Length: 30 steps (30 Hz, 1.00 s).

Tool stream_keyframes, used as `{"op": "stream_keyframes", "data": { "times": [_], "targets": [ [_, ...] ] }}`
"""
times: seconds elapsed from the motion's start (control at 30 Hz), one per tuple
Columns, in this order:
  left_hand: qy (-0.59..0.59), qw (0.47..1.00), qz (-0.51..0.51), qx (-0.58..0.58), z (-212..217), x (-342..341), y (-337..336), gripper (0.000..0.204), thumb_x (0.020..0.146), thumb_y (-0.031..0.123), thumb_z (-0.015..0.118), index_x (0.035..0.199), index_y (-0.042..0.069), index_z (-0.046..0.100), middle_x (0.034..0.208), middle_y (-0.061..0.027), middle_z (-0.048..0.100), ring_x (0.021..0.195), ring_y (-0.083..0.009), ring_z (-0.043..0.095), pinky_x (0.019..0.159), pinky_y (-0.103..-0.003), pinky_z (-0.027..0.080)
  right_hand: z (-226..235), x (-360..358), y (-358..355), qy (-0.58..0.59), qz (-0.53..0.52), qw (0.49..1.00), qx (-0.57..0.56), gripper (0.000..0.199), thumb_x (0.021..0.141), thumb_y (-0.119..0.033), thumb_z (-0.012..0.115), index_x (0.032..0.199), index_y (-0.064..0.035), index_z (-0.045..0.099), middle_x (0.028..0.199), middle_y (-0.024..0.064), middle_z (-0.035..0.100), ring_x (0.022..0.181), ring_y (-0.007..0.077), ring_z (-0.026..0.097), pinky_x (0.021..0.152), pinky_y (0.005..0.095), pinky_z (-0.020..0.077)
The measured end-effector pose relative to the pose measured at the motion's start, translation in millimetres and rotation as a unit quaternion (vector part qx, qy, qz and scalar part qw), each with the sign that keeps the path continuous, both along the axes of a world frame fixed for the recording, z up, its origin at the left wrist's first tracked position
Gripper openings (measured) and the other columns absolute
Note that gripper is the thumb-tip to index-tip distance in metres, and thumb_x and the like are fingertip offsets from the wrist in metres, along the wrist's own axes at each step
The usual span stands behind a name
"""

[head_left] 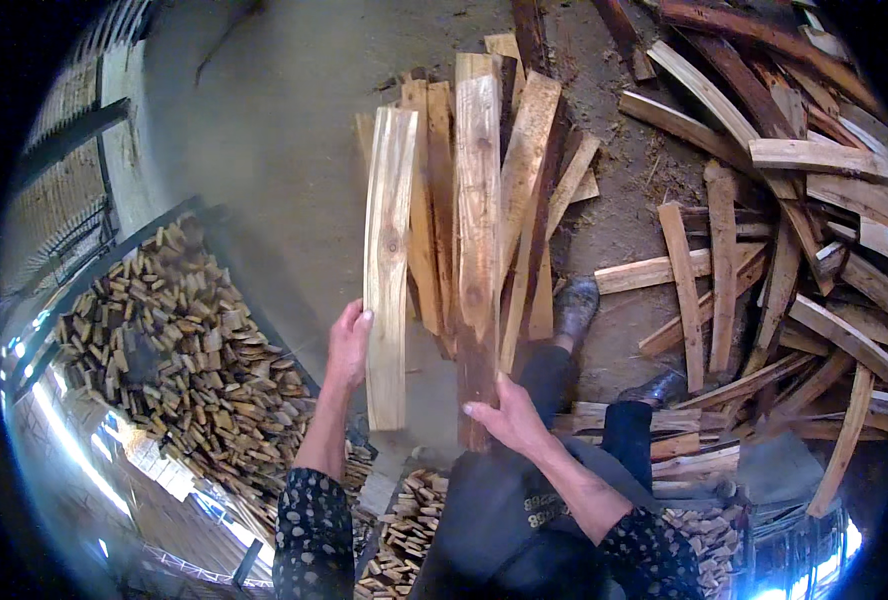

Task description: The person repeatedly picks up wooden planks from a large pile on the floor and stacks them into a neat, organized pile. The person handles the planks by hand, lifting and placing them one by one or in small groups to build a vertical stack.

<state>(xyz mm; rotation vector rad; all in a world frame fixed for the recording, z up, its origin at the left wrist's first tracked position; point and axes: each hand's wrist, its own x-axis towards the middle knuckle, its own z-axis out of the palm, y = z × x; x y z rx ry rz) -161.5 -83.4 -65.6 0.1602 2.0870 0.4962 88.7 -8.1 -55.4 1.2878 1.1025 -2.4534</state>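
My left hand [348, 345] is closed on the left edge of a pale, slightly bowed wooden plank [391, 250], toward its lower end. With my right hand [512, 416] I grip the near end of a longer wooden board [478, 210], light at the far end and stained dark brown near my thumb. Both lengths point away from me, side by side with a gap between them. Behind and below them lies a loose bundle of more boards [532, 140], partly hidden by the two I hold.
A heap of scattered planks [724, 270] covers the ground on the right, close to my shoes [577, 305]. At the left a large bin [294, 360] is filled with short cut wood pieces [184, 350]. More small pieces [414, 530] lie near my legs.
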Motion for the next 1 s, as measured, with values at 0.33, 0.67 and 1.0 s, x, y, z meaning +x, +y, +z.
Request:
{"op": "stream_keyframes", "data": {
  "times": [0.33, 0.67, 1.0],
  "targets": [
    [-0.151, 0.979, 0.1, 0.097, 58.0, 78.7, 70.1, 0.035, 0.088, 0.016, 0.046, 0.118, -0.002, 0.039, 0.113, -0.0118, 0.049, 0.102, -0.0183, 0.049, 0.086, -0.032, 0.04, -2.5, 4.0, 29.4, -0.006, -0.091, 0.994, -0.058, 0.061, 0.076, -0.023, 0.061, 0.123, 0.0048, 0.035, 0.123, 0.0213, 0.043, 0.115, 0.0264, 0.041, 0.096, 0.0339, 0.0327],
    [-0.272, 0.826, -0.405, 0.284, 2.0, 315.7, 166.3, 0.027, 0.077, 0.006, 0.052, 0.101, -0.005, 0.052, 0.099, -0.0153, 0.055, 0.088, -0.0219, 0.055, 0.08, -0.029, 0.042, 27.7, 240.1, 111.2, -0.15, -0.388, 0.908, 0.049, 0.032, 0.082, -0.013, 0.055, 0.111, -0.0003, 0.049, 0.096, 0.0034, 0.058, 0.085, 0.0106, 0.054, 0.078, 0.027, 0.0452],
    [-0.225, 0.87, -0.436, 0.051, -22.8, 380.6, 130.4, 0.025, 0.08, 0.008, 0.052, 0.102, -0.001, 0.055, 0.088, -0.011, 0.061, 0.079, -0.0154, 0.058, 0.072, -0.027, 0.046, 25.2, 437.1, -195.3, -0.461, -0.317, 0.827, 0.046, 0.032, 0.077, -0.005, 0.057, 0.108, -0.0022, 0.052, 0.092, 0.005, 0.059, 0.082, 0.0132, 0.054, 0.076, 0.0259, 0.0432]
  ]
}}
